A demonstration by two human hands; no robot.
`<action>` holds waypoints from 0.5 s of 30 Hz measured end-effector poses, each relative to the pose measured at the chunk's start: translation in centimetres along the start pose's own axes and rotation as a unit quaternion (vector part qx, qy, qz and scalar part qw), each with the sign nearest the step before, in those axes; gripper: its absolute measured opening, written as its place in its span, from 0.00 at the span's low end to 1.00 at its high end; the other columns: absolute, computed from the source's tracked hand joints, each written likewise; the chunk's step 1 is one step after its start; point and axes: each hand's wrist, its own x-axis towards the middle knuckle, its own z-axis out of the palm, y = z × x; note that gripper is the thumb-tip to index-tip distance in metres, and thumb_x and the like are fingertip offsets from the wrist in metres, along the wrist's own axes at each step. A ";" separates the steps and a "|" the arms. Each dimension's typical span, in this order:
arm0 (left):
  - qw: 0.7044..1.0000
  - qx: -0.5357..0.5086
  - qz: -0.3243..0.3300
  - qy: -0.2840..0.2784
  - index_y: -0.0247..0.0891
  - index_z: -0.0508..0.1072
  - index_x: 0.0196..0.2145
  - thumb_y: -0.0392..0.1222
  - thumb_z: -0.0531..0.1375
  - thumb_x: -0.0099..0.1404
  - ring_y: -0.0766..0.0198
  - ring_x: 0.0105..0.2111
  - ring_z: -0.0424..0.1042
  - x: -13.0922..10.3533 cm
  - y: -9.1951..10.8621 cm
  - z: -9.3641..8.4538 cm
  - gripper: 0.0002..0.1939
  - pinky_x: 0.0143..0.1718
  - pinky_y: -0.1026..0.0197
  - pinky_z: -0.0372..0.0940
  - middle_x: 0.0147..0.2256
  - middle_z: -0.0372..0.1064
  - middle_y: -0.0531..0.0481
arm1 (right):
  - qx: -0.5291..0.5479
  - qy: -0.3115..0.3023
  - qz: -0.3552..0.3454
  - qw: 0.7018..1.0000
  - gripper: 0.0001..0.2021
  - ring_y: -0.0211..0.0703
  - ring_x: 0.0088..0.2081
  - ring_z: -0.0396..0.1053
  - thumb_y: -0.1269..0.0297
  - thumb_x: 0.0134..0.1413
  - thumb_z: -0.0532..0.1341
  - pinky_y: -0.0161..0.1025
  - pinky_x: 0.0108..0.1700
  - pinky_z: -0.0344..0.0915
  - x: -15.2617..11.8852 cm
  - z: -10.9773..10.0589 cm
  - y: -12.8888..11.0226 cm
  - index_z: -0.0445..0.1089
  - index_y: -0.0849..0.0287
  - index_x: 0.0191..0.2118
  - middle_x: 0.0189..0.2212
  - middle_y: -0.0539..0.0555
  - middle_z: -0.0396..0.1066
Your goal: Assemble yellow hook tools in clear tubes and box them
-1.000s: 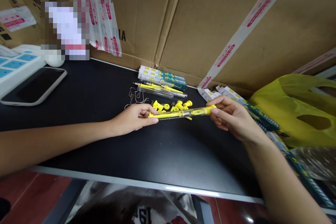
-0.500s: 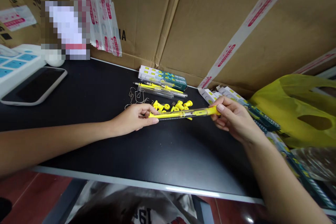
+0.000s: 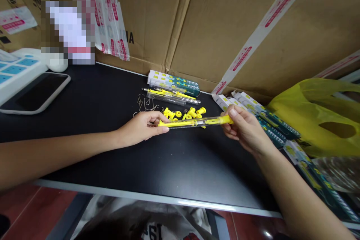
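A tube spring scale (image 3: 194,122), a clear tube with yellow parts inside, is held level above the black tabletop. My left hand (image 3: 143,128) is closed around its left end, with thumb and fingers pinching near the yellow piece there. At the opposite end, my right hand (image 3: 239,122) grips the yellow cap (image 3: 225,119) between thumb and fingers. Just behind the tube lie small yellow plastic caps (image 3: 192,112), several of them, beside bent wire hooks (image 3: 146,102). Farther back rest clear tubes with yellow rods (image 3: 171,95).
A printed box (image 3: 173,81) stands behind the parts against cardboard. More boxes (image 3: 253,107) line the right side near a yellow plastic bag (image 3: 315,116). At the left are a phone (image 3: 36,92) and a power strip (image 3: 22,65). The table's front edge (image 3: 157,197) runs below my forearms.
My right hand and the yellow cap have shifted slightly left, toward my left hand. My left hand keeps its hold nearly in place.
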 end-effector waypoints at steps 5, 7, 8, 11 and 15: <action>1.000 -0.006 -0.007 0.001 0.34 0.69 0.40 0.45 0.59 0.60 0.77 0.16 0.55 0.0 0.3 0.0 0.14 0.15 0.72 0.51 0.23 0.58 0.58 | 0.011 -0.025 -0.039 0.999 0.12 0.27 0.15 0.47 0.56 0.50 0.64 0.25 0.14 0.43 -0.1 -0.1 0.0 0.62 0.57 0.31 0.17 0.44 0.59; 1.000 -0.009 -0.008 0.003 0.34 0.69 0.40 0.45 0.60 0.60 0.77 0.16 0.55 0.0 0.4 0.1 0.14 0.15 0.72 0.51 0.23 0.58 0.58 | 0.005 -0.044 -0.045 0.998 0.11 0.28 0.16 0.49 0.57 0.49 0.65 0.25 0.14 0.44 -0.2 -0.1 0.0 0.64 0.57 0.33 0.18 0.44 0.58; 1.000 -0.010 -0.008 0.004 0.34 0.69 0.40 0.45 0.60 0.59 0.77 0.16 0.55 0.0 0.4 0.1 0.14 0.15 0.72 0.51 0.23 0.58 0.58 | 0.000 -0.052 -0.045 0.998 0.11 0.28 0.16 0.49 0.58 0.49 0.65 0.26 0.14 0.45 -0.3 0.0 0.0 0.65 0.57 0.34 0.18 0.44 0.58; 1.000 -0.012 -0.009 0.002 0.34 0.69 0.41 0.45 0.60 0.59 0.78 0.16 0.55 0.0 0.4 0.0 0.14 0.15 0.72 0.51 0.23 0.58 0.59 | -0.011 -0.054 -0.052 0.997 0.11 0.28 0.16 0.50 0.58 0.50 0.65 0.26 0.14 0.45 -0.4 0.1 0.1 0.66 0.57 0.34 0.18 0.44 0.58; 1.000 -0.014 -0.009 -0.001 0.34 0.69 0.40 0.44 0.59 0.60 0.78 0.15 0.54 -0.1 0.5 -0.1 0.13 0.15 0.72 0.50 0.23 0.58 0.59 | -0.017 -0.046 -0.058 0.997 0.12 0.28 0.15 0.48 0.55 0.50 0.64 0.27 0.14 0.44 -0.2 0.0 0.4 0.66 0.58 0.33 0.16 0.45 0.59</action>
